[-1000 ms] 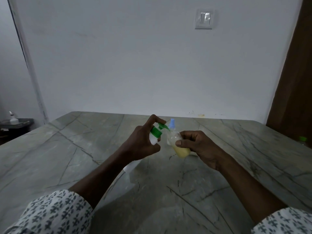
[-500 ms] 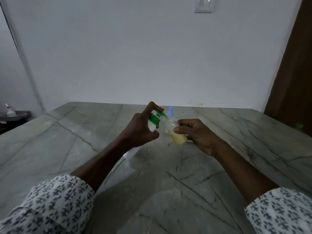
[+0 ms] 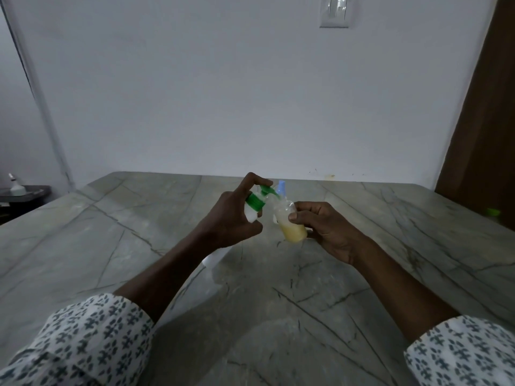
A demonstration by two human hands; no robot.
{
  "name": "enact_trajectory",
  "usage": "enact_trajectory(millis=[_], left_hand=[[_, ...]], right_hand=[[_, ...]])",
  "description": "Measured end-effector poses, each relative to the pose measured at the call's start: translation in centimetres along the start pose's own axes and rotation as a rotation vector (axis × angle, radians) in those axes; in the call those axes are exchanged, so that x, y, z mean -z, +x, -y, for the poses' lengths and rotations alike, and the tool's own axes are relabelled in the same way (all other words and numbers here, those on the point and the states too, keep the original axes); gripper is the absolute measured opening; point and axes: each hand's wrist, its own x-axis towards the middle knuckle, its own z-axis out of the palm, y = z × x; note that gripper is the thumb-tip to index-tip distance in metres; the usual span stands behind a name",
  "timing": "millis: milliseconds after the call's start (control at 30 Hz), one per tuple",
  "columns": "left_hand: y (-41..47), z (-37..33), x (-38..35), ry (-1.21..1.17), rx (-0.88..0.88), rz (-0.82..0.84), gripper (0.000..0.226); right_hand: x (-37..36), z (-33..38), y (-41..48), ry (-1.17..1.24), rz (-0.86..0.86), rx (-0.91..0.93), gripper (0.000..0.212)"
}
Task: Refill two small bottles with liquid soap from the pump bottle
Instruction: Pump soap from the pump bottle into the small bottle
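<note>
My left hand [image 3: 228,218] grips the white pump bottle [image 3: 214,259] around its neck, tilted, with the index finger curled over the green pump head [image 3: 257,200]. The green spout points into the mouth of a small clear bottle [image 3: 289,222]. That bottle holds yellow liquid soap in its lower part. My right hand [image 3: 326,229] holds it tilted, thumb across its front. Behind the two, a second small bottle shows only its blue cap [image 3: 281,188]. Most of the pump bottle's body is hidden by my left hand and wrist.
A grey veined stone table [image 3: 362,288] spreads under both arms, ending at the white wall. A brown door [image 3: 482,121] stands at the right, with a small green object [image 3: 493,211] beside the table edge. A dark shelf with a small white bottle [image 3: 15,186] sits far left.
Both hands with the two bottles sit a little higher in view than a second ago as the camera tilted. The grip and the spout's place at the small bottle's mouth look unchanged.
</note>
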Motion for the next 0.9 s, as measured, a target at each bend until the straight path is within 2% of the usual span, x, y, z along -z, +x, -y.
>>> enact_trajectory(millis=[167,467,733,900], left_hand=[[0.00,0.05,-0.04,-0.002,0.005,-0.003,0.062],[-0.03,0.28,0.25,-0.008,-0.018,0.036,0.078],[-0.06,0.13,-0.04,0.001,-0.008,-0.001,0.061],[0.00,0.24,-0.01,-0.006,-0.003,0.018,0.067]], right_hand=[[-0.25,-0.12,-0.11,-0.030,0.012,-0.020,0.021],[-0.11,-0.18,-0.06,-0.010,0.012,-0.005,0.021],[-0.41,-0.26,-0.08,-0.045,-0.002,-0.005,0.019],[-0.44,-0.23,-0.10,-0.046,-0.008,-0.007,0.019]])
